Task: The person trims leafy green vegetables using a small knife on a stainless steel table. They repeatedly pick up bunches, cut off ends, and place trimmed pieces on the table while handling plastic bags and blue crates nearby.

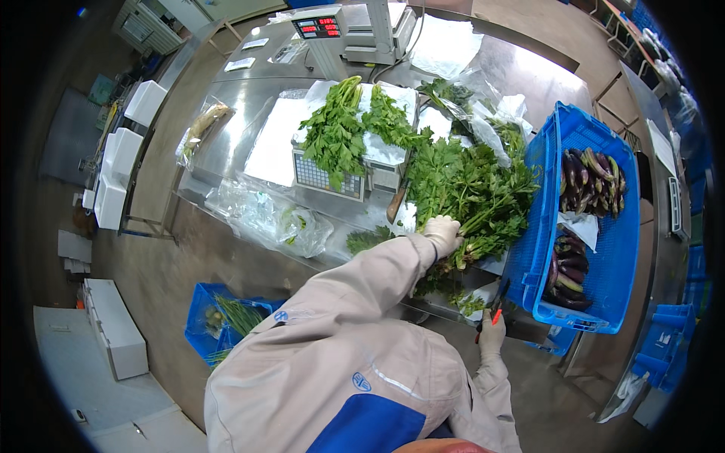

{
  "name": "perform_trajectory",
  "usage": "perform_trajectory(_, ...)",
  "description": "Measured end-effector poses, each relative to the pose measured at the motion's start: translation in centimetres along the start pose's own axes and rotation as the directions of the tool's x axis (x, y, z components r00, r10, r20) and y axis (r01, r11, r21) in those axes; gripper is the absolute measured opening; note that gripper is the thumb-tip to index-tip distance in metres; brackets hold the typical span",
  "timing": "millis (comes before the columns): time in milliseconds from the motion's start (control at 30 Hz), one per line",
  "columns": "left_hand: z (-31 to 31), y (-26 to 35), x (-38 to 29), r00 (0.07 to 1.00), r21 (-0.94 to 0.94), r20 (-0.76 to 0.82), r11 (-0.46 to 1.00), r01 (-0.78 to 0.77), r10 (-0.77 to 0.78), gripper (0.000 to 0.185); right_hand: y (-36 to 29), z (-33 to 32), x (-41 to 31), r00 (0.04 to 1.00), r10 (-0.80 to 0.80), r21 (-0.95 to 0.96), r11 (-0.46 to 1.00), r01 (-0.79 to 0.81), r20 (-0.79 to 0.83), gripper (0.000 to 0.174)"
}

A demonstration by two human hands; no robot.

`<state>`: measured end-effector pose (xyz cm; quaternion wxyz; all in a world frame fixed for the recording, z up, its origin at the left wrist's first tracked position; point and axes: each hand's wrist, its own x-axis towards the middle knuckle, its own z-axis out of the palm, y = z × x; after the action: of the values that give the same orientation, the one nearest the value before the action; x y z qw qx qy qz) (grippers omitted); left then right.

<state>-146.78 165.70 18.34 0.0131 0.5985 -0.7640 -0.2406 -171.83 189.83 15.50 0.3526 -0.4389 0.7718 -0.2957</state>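
My left hand [443, 234], in a pale glove, closes on the stalks at the near side of a large heap of leafy celery [461, 189]. Cut stalk ends [465, 253] show beside its fingers. Lower right, at the table's front edge, my gloved right hand [491, 335] holds a pair of shears [497, 317] with red and black handles. Their dark blades point away from me, towards the blue crate. Two smaller celery bunches [340, 127] lie on a scale [328, 174] with a keypad. A wooden-handled knife [397, 203] rests between scale and heap.
A blue plastic crate [529, 226] with eggplants [586, 175] stands right of the heap. Clear plastic bags [272, 218] lie along the steel table's [238, 96] front left. A second scale [368, 51] with a lit display stands behind. Another blue crate [198, 317] with greens sits lower left.
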Motion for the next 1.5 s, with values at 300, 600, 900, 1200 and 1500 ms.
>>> perform_trajectory(300,2.6,1.3,2.4,0.967,-0.262,-0.032,0.936,0.234,-0.251,0.03,-2.3,-3.6,-2.0,0.996,0.035,0.128,0.991,-0.045,0.081,0.021)
perform_trajectory(600,-7.3,-4.0,-3.0,0.837,-0.773,-0.433,0.616,-0.152,-0.336,0.03,-6.9,-4.3,-0.4,0.982,-0.168,0.15,0.977,0.153,0.091,0.018)
perform_trajectory(900,-19.4,1.4,-12.8,0.905,-0.813,-0.425,0.455,-0.364,-0.034,0.031,-23.2,-3.6,1.2,0.876,-0.456,0.393,0.842,0.369,0.154,0.041)
perform_trajectory(1200,-11.6,6.2,-14.6,0.921,-0.779,-0.385,0.557,-0.289,-0.061,0.053,-22.5,1.1,-0.2,0.884,-0.295,0.549,0.834,0.053,0.362,0.024)
perform_trajectory(1500,-9.3,4.3,-14.0,0.974,-0.604,-0.166,0.765,-0.223,0.153,0.058,-15.3,-2.6,-0.8,0.904,-0.396,0.155,0.914,0.374,0.158,0.064)
